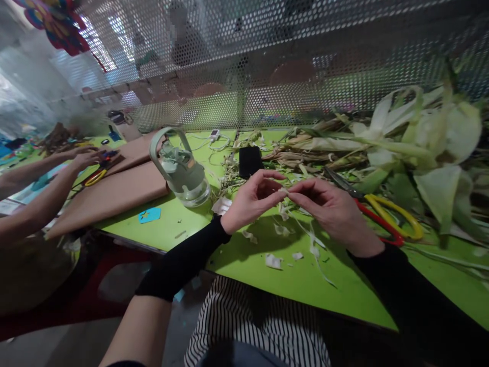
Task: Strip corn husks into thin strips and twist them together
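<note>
My left hand and my right hand meet above the green table, fingertips pinched together. Between them is a small pale strip of corn husk, partly hidden by the fingers. Thin husk shreds trail below my right hand, and curled white scraps lie on the table under both hands. To the right of my right hand rest scissors with red and yellow handles, their blades against the husks. A black phone lies just beyond my left hand.
A large heap of green and dried corn husks covers the right side. At left stand a pale green bottle and folded brown paper, near a blue card. Another person's hands work farther left. A perforated metal screen borders the table.
</note>
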Demonstrator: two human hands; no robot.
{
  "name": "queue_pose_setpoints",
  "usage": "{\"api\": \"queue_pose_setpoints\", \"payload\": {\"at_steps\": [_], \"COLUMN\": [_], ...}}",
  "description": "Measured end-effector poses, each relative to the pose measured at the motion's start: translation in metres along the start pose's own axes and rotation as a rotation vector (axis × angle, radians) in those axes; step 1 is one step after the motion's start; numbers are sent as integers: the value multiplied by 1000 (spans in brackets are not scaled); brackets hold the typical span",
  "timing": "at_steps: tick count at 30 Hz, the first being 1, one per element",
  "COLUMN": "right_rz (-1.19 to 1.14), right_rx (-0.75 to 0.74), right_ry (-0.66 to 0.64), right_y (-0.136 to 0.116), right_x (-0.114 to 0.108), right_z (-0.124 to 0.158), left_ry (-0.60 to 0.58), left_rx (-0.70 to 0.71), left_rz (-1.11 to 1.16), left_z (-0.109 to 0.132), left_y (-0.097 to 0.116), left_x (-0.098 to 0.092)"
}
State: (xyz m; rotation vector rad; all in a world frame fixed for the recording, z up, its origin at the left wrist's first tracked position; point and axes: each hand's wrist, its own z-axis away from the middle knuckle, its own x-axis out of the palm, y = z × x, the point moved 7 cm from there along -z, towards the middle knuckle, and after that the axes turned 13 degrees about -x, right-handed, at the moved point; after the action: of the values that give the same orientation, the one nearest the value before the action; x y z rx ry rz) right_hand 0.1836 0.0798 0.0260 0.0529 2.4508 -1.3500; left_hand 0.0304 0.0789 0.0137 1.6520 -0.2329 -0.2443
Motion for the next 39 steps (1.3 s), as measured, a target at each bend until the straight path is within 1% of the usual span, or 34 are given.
{"api": "queue_pose_setpoints", "payload": {"at_steps": [4,6,10,13,15,17,20,24,28,33,39], "right_rz": [-26,-36,-37,-4,59,151,286,385,419,428,412], "right_rx": [-21,-25,-41,-95,-139,-190,-283,-365,-385,-386,-383], "right_ry": [15,31,60,32,7,-7,-26,-37,-39,-40,-64], "right_y": [2,3,4,1,-3,-8,-19,-30,-32,-31,-31], "right_x": [-1,-2,-4,-3,-4,-4,-5,-4,-3,-3,0], "right_z": [0,1,3,4,4,4,3,2,3,3,3], "left_ry": [76,99,145,196,225,244,240,227,215,217,215], "left_rx": [178,254,306,379,417,432,432,416,409,439,431], "left_rz": [-278,-372,-479,-537,-561,-581,-600,-566,-523,-511,-578], "left_z": [7,8,7,9,10,11,12,13,14,16,16], "left_y": [13,16,15,17,19,20,21,21,20,22,23], "left_x": [1,2,1,0,-1,-1,0,1,1,2,2]}}
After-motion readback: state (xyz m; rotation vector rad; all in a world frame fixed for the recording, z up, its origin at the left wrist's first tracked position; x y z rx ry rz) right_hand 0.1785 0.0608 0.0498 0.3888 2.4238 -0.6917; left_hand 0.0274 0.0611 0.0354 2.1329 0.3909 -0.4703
